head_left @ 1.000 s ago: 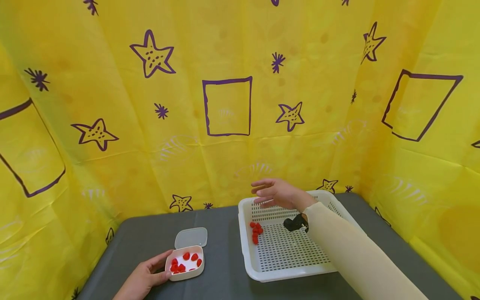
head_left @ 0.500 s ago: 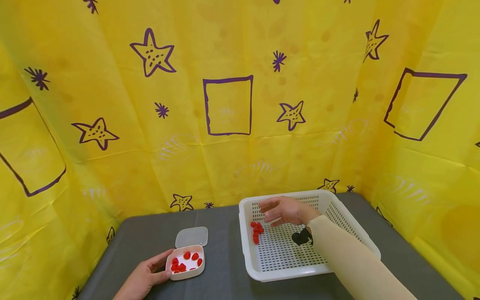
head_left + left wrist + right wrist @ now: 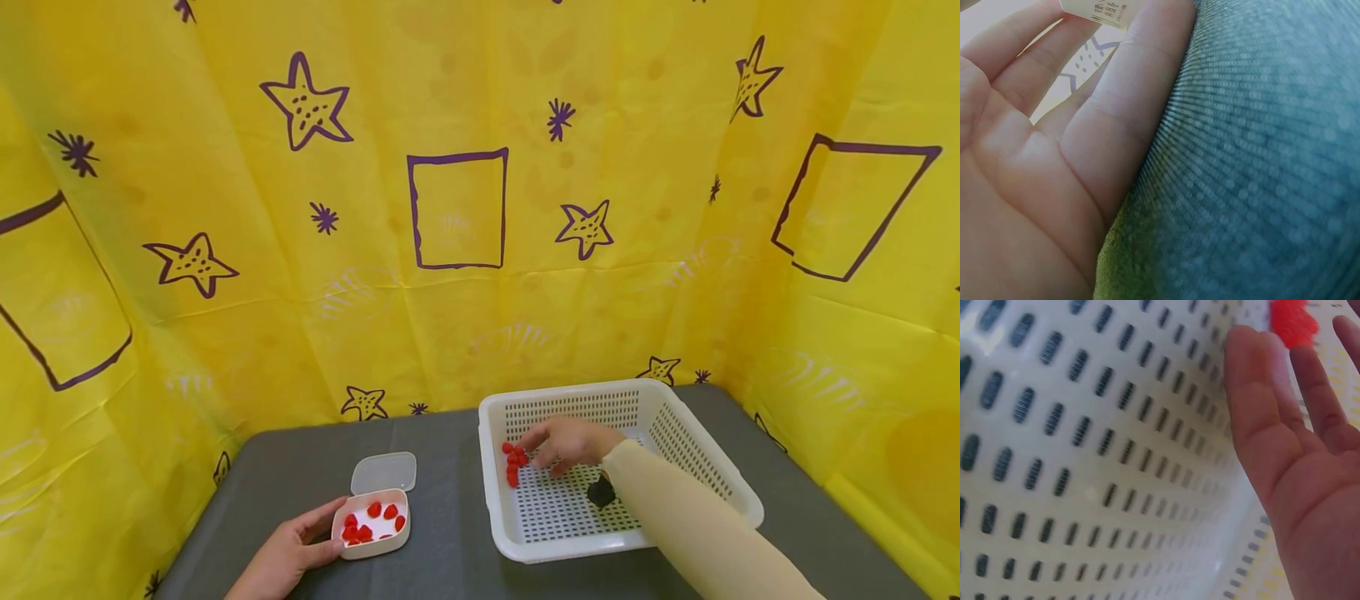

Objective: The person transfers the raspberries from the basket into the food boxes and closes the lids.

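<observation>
In the head view my left hand (image 3: 290, 552) grips the left side of a small cream-coloured lunch box (image 3: 375, 550), thumb at the front and fingers at the back. Several small red berries (image 3: 391, 512) lie inside on its white bottom. A printed part of the lunch box (image 3: 1100, 11) shows at my left fingertips in the left wrist view. My right hand (image 3: 573, 442) is down inside a white plastic basket (image 3: 558, 550), its fingers loosely bent and holding nothing. Its fingertips are right at a cluster of red berries (image 3: 513, 475) by the basket's left wall; one bumpy red berry (image 3: 1294, 324) shows beyond them.
A translucent lid (image 3: 384, 472) lies on the grey table (image 3: 442, 467) just behind the lunch box. Yellow patterned cloth (image 3: 450, 333) surrounds the table at the back and sides. A black wrist camera (image 3: 601, 492) hangs below my right wrist, inside the basket.
My right hand has come down from above the basket's back left rim into the basket, to the red berries. The left hand and the lunch box have stayed in place.
</observation>
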### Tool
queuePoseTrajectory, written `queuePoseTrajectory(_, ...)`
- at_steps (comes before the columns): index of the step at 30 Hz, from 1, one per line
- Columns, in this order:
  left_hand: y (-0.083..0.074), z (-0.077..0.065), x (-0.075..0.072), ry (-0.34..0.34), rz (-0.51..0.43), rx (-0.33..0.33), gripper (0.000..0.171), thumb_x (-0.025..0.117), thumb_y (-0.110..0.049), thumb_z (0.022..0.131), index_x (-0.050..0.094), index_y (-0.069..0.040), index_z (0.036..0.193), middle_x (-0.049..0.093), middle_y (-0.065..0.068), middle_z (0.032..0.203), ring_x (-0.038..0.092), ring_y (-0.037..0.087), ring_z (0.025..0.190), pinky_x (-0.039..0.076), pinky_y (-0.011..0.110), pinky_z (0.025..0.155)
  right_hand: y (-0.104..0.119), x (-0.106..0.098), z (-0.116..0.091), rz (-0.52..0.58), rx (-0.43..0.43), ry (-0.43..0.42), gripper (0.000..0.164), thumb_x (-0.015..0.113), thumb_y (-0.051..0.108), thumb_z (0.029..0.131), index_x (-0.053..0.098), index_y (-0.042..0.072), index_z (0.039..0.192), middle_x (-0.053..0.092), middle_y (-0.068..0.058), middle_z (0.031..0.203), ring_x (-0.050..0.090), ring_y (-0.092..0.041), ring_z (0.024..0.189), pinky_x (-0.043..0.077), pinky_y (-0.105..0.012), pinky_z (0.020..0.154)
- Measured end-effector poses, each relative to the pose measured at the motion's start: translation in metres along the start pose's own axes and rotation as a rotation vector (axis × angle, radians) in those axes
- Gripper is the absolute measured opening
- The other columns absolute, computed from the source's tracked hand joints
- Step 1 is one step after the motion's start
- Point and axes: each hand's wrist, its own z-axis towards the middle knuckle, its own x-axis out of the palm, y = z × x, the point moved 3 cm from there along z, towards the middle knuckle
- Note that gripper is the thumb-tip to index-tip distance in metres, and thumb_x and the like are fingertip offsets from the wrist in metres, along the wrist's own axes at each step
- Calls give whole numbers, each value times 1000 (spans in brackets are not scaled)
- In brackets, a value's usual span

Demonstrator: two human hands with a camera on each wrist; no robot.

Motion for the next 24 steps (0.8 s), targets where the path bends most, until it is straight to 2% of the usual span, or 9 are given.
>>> queuePoseTrajectory(10, -3, -1, 1, 8, 3, 23, 73, 76, -30, 89, 45, 0, 148, 51, 25, 141, 45, 44, 127, 47, 52, 97, -3, 6, 9, -137, 22, -65, 41, 78, -4, 80, 73, 9, 119, 64, -8, 113, 60, -25, 94, 58, -40, 71)
queuePoseTrajectory(13, -2, -1, 0, 17, -4, 53, 72, 76, -28, 90, 45, 1, 148, 50, 25, 142, 45, 43, 128, 49, 46, 95, -3, 7, 12, -198, 15, -72, 40, 79, -4, 79, 74, 11, 116, 64, -7, 107, 60, -23, 89, 58, -38, 68)
queuePoseTrajectory(17, 0, 0, -1, 30, -20, 87, 72, 75, -26, 91, 43, 2, 148, 49, 26, 143, 45, 41, 128, 51, 37, 92, -3, 9, 15, -262, 10, -76, 28, 78, -3, 80, 74, 10, 105, 64, -5, 96, 60, -21, 81, 57, -36, 66)
queuePoseTrajectory(20, 2, 1, -2, 34, -23, 92, 71, 75, -27, 91, 43, 1, 149, 49, 26, 143, 46, 41, 128, 51, 39, 92, -2, 10, 15, -288, 15, -81, 21, 78, -3, 81, 72, 9, 96, 65, -4, 90, 60, -19, 80, 57, -35, 65)
queuePoseTrajectory(24, 3, 0, -1, 38, -27, 93, 71, 74, -27, 91, 43, 2, 149, 49, 26, 142, 47, 41, 127, 52, 39, 92, 0, 12, 14, -346, 11, -89, 18, 78, -3, 81, 74, 11, 92, 64, -3, 88, 59, -19, 78, 57, -34, 64)
